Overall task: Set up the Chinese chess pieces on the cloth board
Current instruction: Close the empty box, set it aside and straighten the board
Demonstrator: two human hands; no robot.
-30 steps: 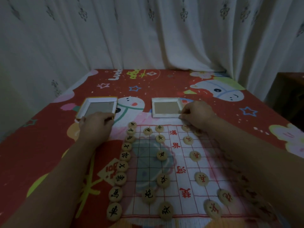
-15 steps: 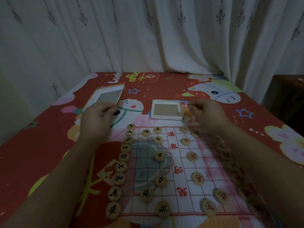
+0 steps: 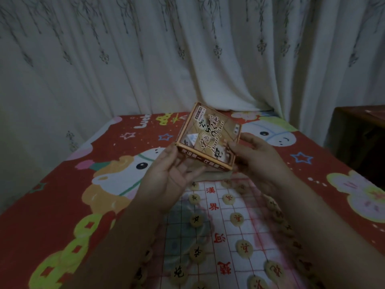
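Observation:
A brown cardboard Chinese chess box [image 3: 210, 136] hangs tilted in the air above the far end of the white cloth board [image 3: 248, 232]. My left hand [image 3: 170, 178] grips its near left corner from below. My right hand [image 3: 252, 157] holds its right side. Round wooden pieces with black characters [image 3: 196, 220] and red characters [image 3: 237, 219] stand in columns on the board's grid. My forearms hide the outer columns of pieces in part.
The board lies on a red cartoon-print tablecloth [image 3: 62, 205]. A white patterned curtain [image 3: 145, 59] hangs close behind the table's far edge. A dark wooden piece of furniture [image 3: 362, 138] stands at the right.
Both box halves, which lay open on the table, have been lifted and brought together. Both hands now hold the closed box in the air over the board's far end.

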